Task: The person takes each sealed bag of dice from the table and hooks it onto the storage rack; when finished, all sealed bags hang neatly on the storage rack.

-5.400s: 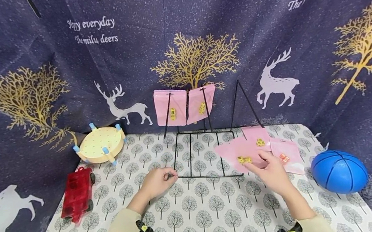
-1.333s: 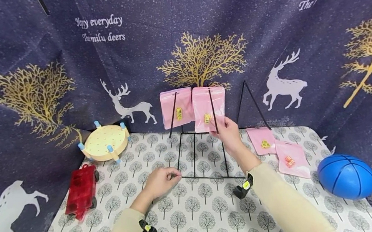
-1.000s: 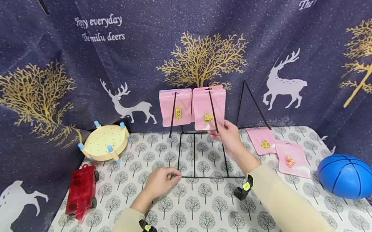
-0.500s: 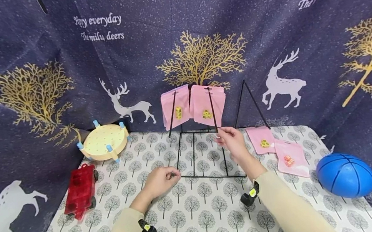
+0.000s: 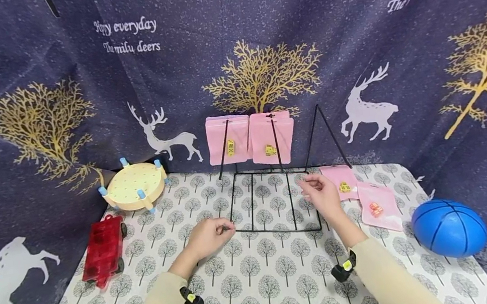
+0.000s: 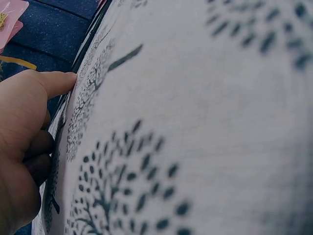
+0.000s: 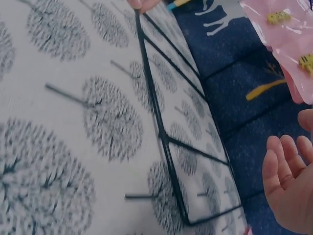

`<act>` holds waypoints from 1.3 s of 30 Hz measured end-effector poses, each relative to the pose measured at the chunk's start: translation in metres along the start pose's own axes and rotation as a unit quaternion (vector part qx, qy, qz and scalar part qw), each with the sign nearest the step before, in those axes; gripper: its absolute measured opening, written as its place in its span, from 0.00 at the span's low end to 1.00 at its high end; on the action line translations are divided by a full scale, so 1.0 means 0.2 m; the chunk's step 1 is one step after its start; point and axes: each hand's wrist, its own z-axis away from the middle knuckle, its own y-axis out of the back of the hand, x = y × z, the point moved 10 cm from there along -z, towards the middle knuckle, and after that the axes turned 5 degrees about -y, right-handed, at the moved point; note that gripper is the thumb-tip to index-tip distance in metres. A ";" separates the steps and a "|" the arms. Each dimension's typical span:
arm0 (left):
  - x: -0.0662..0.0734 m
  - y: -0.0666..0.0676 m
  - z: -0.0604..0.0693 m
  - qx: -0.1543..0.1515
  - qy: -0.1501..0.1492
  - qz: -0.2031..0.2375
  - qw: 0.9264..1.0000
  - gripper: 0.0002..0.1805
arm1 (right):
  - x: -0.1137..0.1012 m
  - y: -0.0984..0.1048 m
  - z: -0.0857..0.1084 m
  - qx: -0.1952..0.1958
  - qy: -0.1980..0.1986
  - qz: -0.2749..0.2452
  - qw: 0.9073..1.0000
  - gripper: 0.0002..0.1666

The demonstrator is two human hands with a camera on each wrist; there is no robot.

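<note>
In the head view my left hand (image 5: 208,237) pinches the front left corner of a black wire rack (image 5: 276,230); its fingertips (image 7: 144,4) also show on the bar in the right wrist view. Pink bags with yellow dice hang on the rack's left hook (image 5: 217,147) and middle hook (image 5: 285,139). The rack's right hook has no bag on it. Over the rack's right side my right hand (image 5: 325,196) is empty, fingers loosely bent, away from the hanging bags. Two pink bags lie at the right, one with yellow dice (image 5: 344,186), one with orange-red dice (image 5: 376,209).
A blue ball (image 5: 449,228) sits at the right edge of the table. On the left are a red toy vehicle (image 5: 102,245) and a round, pale yellow piece (image 5: 134,187) with blue-tipped pegs. A dark printed cloth (image 5: 226,12) hangs behind.
The front pink bag, carried from the right side of the table, now hangs on the middle hook. My right hand has let go and drawn back down and right. The left hand stays at the rack's corner.
</note>
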 end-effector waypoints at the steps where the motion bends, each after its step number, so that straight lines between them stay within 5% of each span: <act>1: 0.00 0.00 0.00 0.001 -0.001 0.000 1.000 0.05 | 0.00 0.02 0.00 0.005 0.005 0.013 1.000 0.18; 9: 0.00 0.01 0.00 0.002 0.004 -0.001 1.000 0.05 | 0.07 0.18 0.02 0.057 -0.002 0.095 0.994 0.20; 18: -0.01 -0.01 0.00 0.000 0.003 0.003 1.000 0.05 | 0.14 0.34 0.01 0.085 -0.012 0.127 0.988 0.22; 39: 0.00 0.01 0.00 0.000 0.010 0.006 1.000 0.05 | 0.24 0.63 0.08 0.180 -0.041 0.237 0.954 0.34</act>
